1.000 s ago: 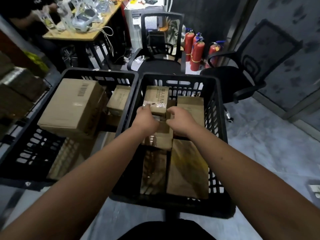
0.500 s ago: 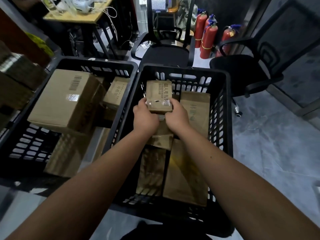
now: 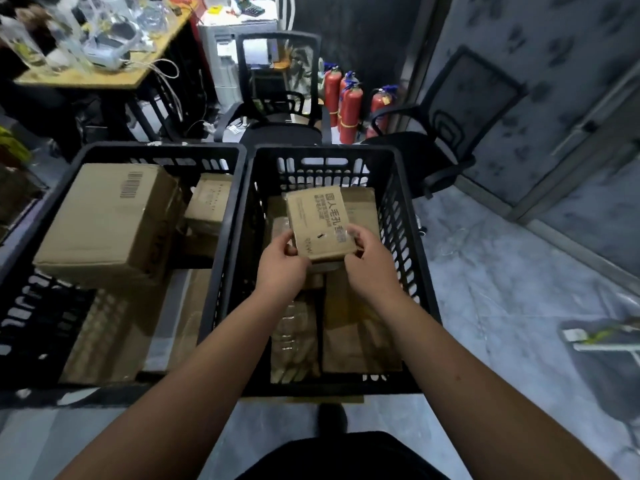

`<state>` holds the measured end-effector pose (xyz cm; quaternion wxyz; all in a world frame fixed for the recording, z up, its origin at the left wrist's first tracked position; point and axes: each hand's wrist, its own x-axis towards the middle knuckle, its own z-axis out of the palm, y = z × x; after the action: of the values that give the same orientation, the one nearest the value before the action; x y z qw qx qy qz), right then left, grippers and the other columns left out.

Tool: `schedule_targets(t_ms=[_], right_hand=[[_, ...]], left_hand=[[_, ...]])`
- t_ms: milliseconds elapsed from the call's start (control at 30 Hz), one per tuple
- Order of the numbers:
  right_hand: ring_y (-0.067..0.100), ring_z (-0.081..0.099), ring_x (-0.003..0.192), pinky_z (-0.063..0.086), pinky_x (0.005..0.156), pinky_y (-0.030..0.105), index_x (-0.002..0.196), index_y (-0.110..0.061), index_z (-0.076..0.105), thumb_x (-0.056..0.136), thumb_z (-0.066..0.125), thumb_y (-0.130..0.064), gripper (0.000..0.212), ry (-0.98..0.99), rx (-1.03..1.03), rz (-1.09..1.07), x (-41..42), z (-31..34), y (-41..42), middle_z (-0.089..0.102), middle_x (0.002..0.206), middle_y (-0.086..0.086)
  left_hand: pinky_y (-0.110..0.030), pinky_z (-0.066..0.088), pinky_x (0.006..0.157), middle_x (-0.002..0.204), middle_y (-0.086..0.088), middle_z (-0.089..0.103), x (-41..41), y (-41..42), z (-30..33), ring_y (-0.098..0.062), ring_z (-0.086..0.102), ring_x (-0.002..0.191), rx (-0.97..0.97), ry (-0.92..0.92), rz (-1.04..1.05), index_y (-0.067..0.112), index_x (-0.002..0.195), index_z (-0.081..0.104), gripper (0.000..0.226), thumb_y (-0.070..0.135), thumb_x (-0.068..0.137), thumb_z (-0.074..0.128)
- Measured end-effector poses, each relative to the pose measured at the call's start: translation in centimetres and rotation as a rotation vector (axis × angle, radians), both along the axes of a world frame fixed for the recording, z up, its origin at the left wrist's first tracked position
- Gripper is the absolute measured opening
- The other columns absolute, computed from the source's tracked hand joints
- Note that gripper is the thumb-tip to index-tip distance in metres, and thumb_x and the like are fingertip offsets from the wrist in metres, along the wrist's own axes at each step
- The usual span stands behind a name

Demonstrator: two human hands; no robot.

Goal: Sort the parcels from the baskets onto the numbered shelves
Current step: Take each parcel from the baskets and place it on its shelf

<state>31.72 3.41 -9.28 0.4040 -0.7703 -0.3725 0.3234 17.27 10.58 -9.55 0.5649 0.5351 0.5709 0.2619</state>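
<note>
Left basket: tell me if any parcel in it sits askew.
Yes. The large box in the left basket lies tilted, propped on parcels beneath, one corner raised toward the rim rather than flat.

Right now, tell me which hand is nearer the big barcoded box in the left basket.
Left. The left hand holds the small parcel's left edge, on the side toward the big barcoded box. The right hand holds the parcel's right edge, farther away.
</note>
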Motion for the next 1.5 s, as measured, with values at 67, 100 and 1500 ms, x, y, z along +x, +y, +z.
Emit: schedule_targets(t_ms=[67, 100, 1500], right_hand=[[-0.005, 0.056, 0.095, 0.048, 0.072, 0.011, 0.151, -0.032, 0.047, 0.101, 0.053, -0.005, 0.058, 0.007, -0.007, -0.045, -0.1, -0.2, -1.8, 0.058, 0.139, -0.011], [-0.004, 0.058, 0.101, 0.053, 0.080, 0.016, 0.152, -0.031, 0.046, 0.101, 0.054, -0.007, 0.056, 0.029, -0.001, -0.072, -0.3, -0.3, -2.5, 0.058, 0.141, -0.011], [0.025, 0.073, 0.099, 0.060, 0.079, 0.038, 0.130, -0.007, 0.065, 0.072, 0.085, -0.062, 0.082, 0.510, -0.203, -0.254, 2.7, -0.4, -2.1, 0.076, 0.113, 0.007]], left_hand=[[-0.024, 0.059, 0.062, 0.085, 0.011, 0.064, 0.0, -1.0, -0.4, -0.008, 0.067, 0.076, -0.026, 0.005, -0.036, 0.023, 0.147, 0.055, 0.067, -0.009, 0.089, 0.067], [-0.021, 0.055, 0.059, 0.085, 0.010, 0.062, 0.0, -1.4, -0.8, -0.007, 0.065, 0.075, -0.036, 0.007, -0.047, 0.023, 0.146, 0.055, 0.065, -0.007, 0.090, 0.068], [-0.045, 0.064, 0.087, 0.147, -0.001, 0.049, -2.9, -1.8, -1.5, -0.023, 0.068, 0.112, -0.056, 0.055, -0.422, 0.028, 0.132, 0.049, 0.079, 0.021, 0.069, 0.097]])
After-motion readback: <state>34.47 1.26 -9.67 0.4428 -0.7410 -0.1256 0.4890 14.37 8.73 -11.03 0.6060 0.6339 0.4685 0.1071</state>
